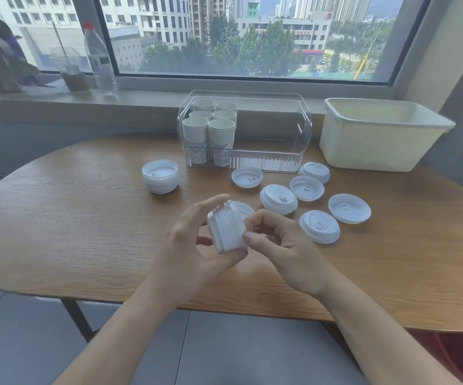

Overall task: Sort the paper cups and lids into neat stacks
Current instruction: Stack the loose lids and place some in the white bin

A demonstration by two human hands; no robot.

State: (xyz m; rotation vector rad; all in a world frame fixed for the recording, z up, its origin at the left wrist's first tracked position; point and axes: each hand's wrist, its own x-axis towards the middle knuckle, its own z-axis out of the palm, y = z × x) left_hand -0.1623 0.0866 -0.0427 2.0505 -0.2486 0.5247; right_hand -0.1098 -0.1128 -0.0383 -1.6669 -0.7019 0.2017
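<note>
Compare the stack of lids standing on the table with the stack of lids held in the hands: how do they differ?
The table stack stands upright with hollow sides up; the held stack is tipped on its side. The table stack rests untouched left of the clear bin; the held stack is gripped by the left hand and pinched by the right hand. Both are nested white plastic lids.

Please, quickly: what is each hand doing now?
Left hand: holds the small bundle of white plastic lids.
Right hand: fingers pinch the same bundle.
</note>
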